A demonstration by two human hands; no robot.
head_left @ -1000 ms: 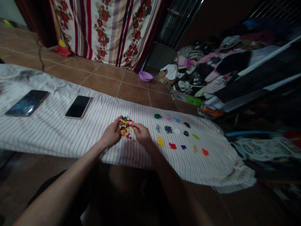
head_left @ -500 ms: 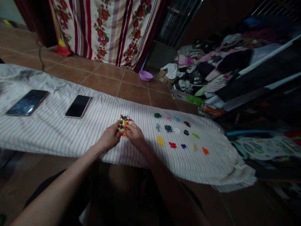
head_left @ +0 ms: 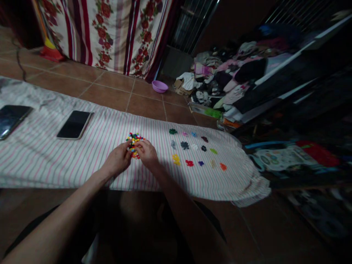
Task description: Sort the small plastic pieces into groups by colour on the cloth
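Observation:
A mixed heap of small coloured pieces (head_left: 134,137), too small to name by kind, lies on the striped cloth between my hands. My left hand (head_left: 118,159) rests at the heap's left side, fingers curled inward and closed at the pieces. From the right, my right hand (head_left: 147,153) reaches over the heap with thumb and fingers pinched together. What either hand has in its fingers is hidden. To the right, several small piles sorted by colour sit in rows, among them a yellow pile (head_left: 176,159), a red pile (head_left: 189,162), a dark grey pile (head_left: 184,145) and a green pile (head_left: 173,131).
The striped cloth (head_left: 90,161) covers a long table. A phone (head_left: 74,125) and a larger dark tablet-like device (head_left: 12,119) lie at the left. Beyond the table are a purple basin (head_left: 160,86), a floral curtain (head_left: 115,36) and heaped clothes (head_left: 217,73).
My view has turned to the right, so the table and everything on it appear further left. Both hands stay at the mixed heap, with only slight finger movement.

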